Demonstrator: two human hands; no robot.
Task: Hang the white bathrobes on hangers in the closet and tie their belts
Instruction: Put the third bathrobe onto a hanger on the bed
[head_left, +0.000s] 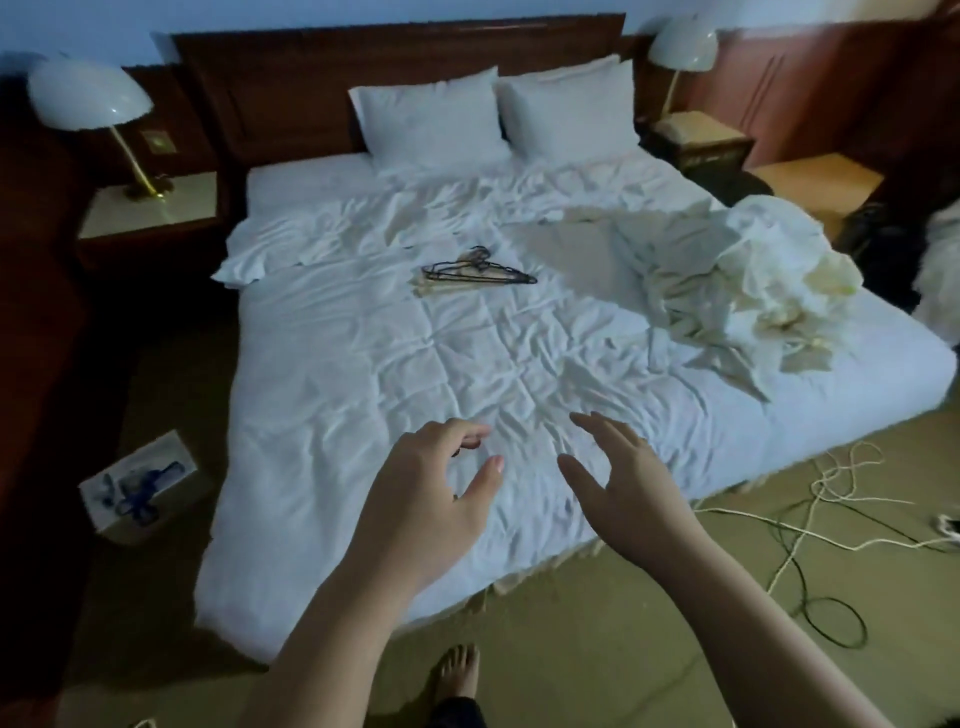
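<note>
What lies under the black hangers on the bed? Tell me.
Under the black hangers lie pale wooden hangers, resting on the white duvet. Their count is hidden by the overlap.

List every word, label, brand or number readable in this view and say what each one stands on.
None can be read.
Box on the floor left of the bed: blue pictures only; any print is too blurred.
Wall plate behind the left lamp: no legible marking.
</note>
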